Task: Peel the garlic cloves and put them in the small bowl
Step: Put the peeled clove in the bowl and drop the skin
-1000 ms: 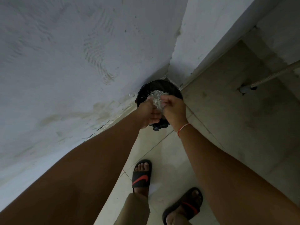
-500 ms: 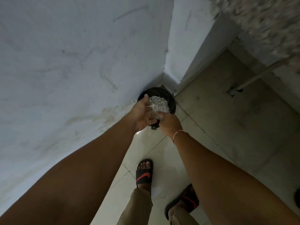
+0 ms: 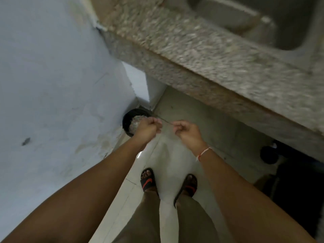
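No garlic cloves and no small bowl can be made out in the view; what is seen instead is a heap of pale papery scraps, prob. garlic skins [image 3: 135,122], lying in a black bin [image 3: 128,114] on the floor, just beyond and partly hidden behind the left hand [image 3: 148,126]. The left hand is curled closed, w/ something thin seemingly pinched at its fingertips; the right hand [image 3: 185,131] is likewise curled, near the left but apart from it. A thin dark line [image 3: 165,121] runs between the two hands, and it cannot be told whether this is a held strand or only a floor joint behind them. A thread band [image 3: 204,153] is worn at the right wrist. Progress is judged as late: waste seems dumped in the bin, so peeling is likely done, but cloves in the bowl can't be confirmed from here. Below the hands, pale floor tiles [image 3: 171,155] and two sandalled feet are seen. To the left of the hands a whitish stained wall [image 3: 52,85] is met; up and to the right, a blurred speckled stone bench [image 3: 201,55] w/ a steel sink [image 3: 263,20] set in it. Dark objects, too dim to name, are tucked under the bench to the far right of the right hand.
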